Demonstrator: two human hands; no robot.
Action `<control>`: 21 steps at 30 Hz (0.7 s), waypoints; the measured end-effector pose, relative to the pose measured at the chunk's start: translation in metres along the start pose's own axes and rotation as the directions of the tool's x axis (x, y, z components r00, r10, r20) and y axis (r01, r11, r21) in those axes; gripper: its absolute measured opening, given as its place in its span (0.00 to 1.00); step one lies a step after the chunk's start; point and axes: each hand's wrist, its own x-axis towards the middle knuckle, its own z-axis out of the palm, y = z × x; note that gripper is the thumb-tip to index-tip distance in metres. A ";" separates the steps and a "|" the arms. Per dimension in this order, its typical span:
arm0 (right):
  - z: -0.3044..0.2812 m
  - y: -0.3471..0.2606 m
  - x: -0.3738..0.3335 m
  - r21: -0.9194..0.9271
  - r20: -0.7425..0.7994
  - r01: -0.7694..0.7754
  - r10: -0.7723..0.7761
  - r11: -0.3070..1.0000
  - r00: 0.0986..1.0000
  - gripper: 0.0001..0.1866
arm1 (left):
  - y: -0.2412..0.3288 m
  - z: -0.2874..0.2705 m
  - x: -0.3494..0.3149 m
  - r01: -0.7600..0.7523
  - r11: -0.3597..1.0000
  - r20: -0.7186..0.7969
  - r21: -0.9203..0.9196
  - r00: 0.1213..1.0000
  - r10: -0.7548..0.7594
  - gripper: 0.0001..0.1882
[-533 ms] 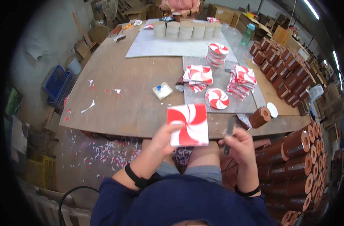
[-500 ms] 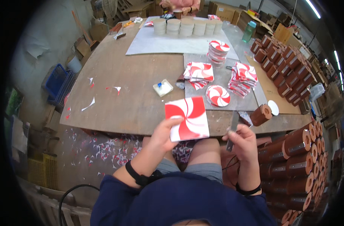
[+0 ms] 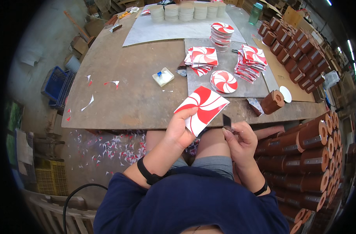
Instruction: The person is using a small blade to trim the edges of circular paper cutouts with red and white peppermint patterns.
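My left hand (image 3: 181,128) is closed on a square card with a red and white swirl (image 3: 206,104), thumb on top. The card is tilted, just off the table's near edge. Beside the card's right corner, my right hand (image 3: 242,141) pinches a dark, flat metal blade (image 3: 227,121) that points up and away from me. The blade and the card look apart. Beyond the card lie a low pile of round swirl discs (image 3: 224,81), a taller disc stack (image 3: 221,36), and two piles of square swirl cards (image 3: 204,56), (image 3: 251,63) on a grey sheet (image 3: 193,82).
A shallow white dish (image 3: 163,77) with a blue bit sits mid-table. Pale round stacks (image 3: 171,13) stand at the back. Brown cylinders (image 3: 302,64) crowd the right side, and more (image 3: 302,156) are piled below. Offcuts (image 3: 107,150) litter the floor. A green bottle (image 3: 255,14) stands far right.
My left hand has turned the card from nearly square-on to tilted. The blade in my right hand has moved left, close to the card. The whole view has shifted slightly.
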 end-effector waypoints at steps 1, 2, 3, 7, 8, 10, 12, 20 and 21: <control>0.002 -0.005 0.004 -0.117 0.001 0.083 -0.084 0.990 0.996 0.13 | -0.001 -0.001 0.001 0.038 0.999 0.036 -0.017 0.999 -0.037 0.20; 0.003 -0.004 0.004 -0.118 -0.002 0.076 -0.077 0.990 0.997 0.13 | -0.001 -0.001 0.001 0.043 0.999 0.031 -0.017 0.999 -0.043 0.20; 0.004 -0.003 0.004 -0.216 -0.010 0.143 -0.148 0.966 0.989 0.14 | -0.002 0.002 -0.001 0.057 0.997 0.010 -0.047 0.998 -0.057 0.19; 0.007 0.005 0.008 -0.389 0.013 0.383 -0.410 0.838 0.912 0.18 | -0.004 0.002 -0.004 0.135 0.987 -0.038 -0.091 0.990 -0.139 0.15; 0.007 0.007 0.009 -0.393 0.009 0.376 -0.405 0.840 0.914 0.18 | -0.005 0.003 -0.004 0.141 0.986 -0.041 -0.090 0.988 -0.145 0.15; 0.006 0.010 0.011 -0.449 0.072 0.480 -0.505 0.753 0.860 0.20 | -0.006 0.006 -0.005 0.140 0.978 -0.103 -0.152 0.982 -0.156 0.13; 0.008 0.008 0.014 -0.475 0.089 0.498 -0.523 0.725 0.847 0.20 | -0.004 -0.009 -0.005 0.205 0.961 0.015 -0.186 0.978 -0.206 0.14; 0.008 0.004 0.012 -0.570 0.185 0.539 -0.543 0.620 0.819 0.17 | -0.011 -0.002 -0.009 0.209 0.954 -0.059 -0.214 0.972 -0.227 0.14; 0.008 0.004 0.013 -0.576 0.189 0.544 -0.548 0.610 0.815 0.17 | -0.011 -0.001 -0.010 0.210 0.949 -0.055 -0.236 0.972 -0.228 0.14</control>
